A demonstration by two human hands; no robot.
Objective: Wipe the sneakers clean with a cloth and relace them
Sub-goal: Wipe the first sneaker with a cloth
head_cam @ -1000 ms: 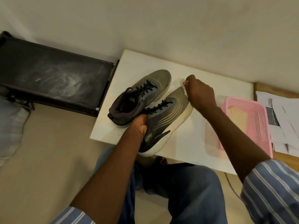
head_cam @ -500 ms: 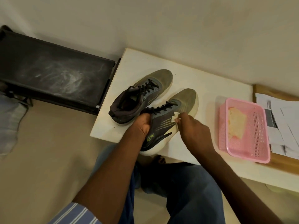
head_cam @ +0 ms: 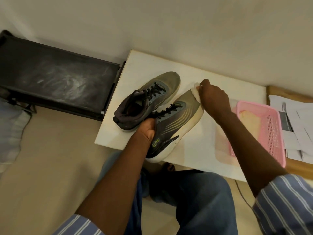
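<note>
From the head view, the right hand (head_cam: 214, 97) pinches a fluffy white cloth (head_cam: 196, 92) against the toe of the near sneaker (head_cam: 176, 122), olive mesh over a cream rubber sole. The left hand (head_cam: 146, 128) grips that shoe's collar. The second sneaker (head_cam: 147, 100), black-laced, stands beside it on the smooth white table (head_cam: 194, 143). A perforated pink plastic basket (head_cam: 269, 131) sits to the right, against a plain wall.

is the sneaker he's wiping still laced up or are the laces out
Laced. Black laces criss-cross the near sneaker, which the left hand grips while the right hand presses the cloth to its toe.
</note>
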